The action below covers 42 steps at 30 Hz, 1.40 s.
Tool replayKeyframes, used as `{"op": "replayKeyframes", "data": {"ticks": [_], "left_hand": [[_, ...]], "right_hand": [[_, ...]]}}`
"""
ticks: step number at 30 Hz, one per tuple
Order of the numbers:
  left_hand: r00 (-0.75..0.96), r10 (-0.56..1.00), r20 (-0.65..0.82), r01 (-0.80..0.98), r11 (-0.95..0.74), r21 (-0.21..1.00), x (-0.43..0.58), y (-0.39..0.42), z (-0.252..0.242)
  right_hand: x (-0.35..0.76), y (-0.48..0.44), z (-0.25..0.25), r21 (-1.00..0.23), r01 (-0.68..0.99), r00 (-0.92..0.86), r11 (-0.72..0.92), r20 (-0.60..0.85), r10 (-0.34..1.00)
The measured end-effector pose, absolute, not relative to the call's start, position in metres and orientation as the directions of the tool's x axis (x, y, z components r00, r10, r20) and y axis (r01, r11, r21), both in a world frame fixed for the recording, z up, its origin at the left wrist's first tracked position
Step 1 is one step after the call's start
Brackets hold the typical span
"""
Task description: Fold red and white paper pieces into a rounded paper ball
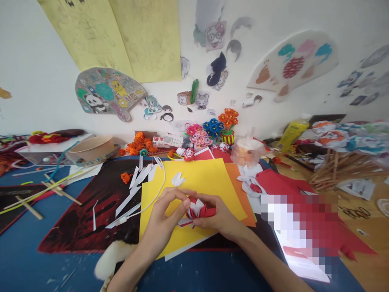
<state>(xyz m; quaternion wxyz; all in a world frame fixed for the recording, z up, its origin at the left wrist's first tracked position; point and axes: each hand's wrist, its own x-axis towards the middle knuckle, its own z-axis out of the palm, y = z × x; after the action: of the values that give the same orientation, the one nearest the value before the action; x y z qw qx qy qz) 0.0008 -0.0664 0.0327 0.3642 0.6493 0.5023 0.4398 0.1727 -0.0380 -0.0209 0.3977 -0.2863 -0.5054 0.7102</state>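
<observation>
Both hands meet over a yellow paper sheet [209, 178] in the middle of the table. A small folded red-and-white paper piece [197, 210] sits between them. My left hand [165, 221] pinches its left side with curled fingers. My right hand [220, 217] grips its right side, fingers closed around the red part. An orange sheet [243, 190] lies under the yellow one. A small white paper scrap [178, 179] rests on the yellow sheet just beyond my hands.
White paper strips [133, 190] and a white cord [158, 190] lie left on a red-black mat [91, 215]. Paper flowers [209, 132], a glue bottle [170, 141], a clear plastic cup [247, 152] stand behind. Wooden sticks [337, 170] and red paper [282, 182] lie right.
</observation>
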Motion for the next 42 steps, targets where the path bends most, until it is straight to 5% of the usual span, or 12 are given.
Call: {"op": "replayKeyframes", "data": {"ticks": [7,21,37,42], "left_hand": [[0.186,0.957,0.224,0.358,-0.279,0.891,0.003,-0.068,0.035],[0.167,0.968,0.187,0.305,-0.231,0.924,0.004,-0.067,0.035],[0.131,0.929,0.346,0.338,-0.37,0.865,0.008,-0.064,0.026],[0.104,0.829,0.549,0.47,-0.527,0.708,0.005,-0.065,0.028]], "right_hand": [[0.185,-0.035,-0.011,-0.985,-0.164,-0.609,-0.046,0.065,0.79],[0.185,-0.039,-0.009,-0.977,-0.175,-0.598,-0.122,0.007,0.801],[0.185,-0.037,-0.014,-0.973,-0.203,-0.618,-0.114,0.037,0.786],[0.18,-0.036,-0.017,-0.933,-0.32,-0.518,-0.165,0.027,0.855]]}}
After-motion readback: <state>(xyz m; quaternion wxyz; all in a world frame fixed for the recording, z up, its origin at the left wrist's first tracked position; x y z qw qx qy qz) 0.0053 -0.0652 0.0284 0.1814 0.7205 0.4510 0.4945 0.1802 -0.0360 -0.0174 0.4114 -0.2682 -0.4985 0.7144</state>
